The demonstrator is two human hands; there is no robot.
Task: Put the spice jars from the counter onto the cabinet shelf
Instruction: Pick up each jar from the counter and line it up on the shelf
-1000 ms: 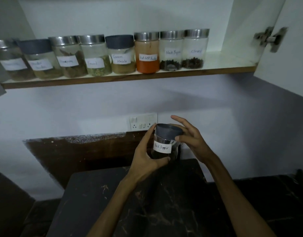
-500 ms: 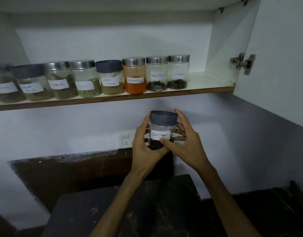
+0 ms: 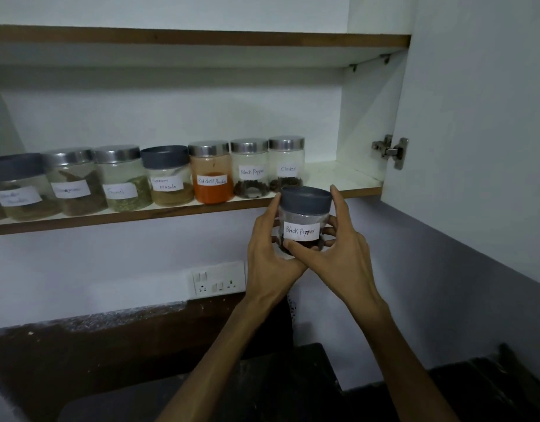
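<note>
Grey-lidded jar [image 3: 305, 222] labelled "Black Pepper", gripped between both hands, held in the air just below the front edge of the cabinet shelf [image 3: 183, 210]. Left hand [image 3: 270, 251] wrapped around its left side, right hand [image 3: 341, 254] curled around its right, thumb across the base. Above and left of the hands, a row of labelled spice jars [image 3: 212, 172] on the shelf. Far below the hands, dark counter [image 3: 232, 397].
</note>
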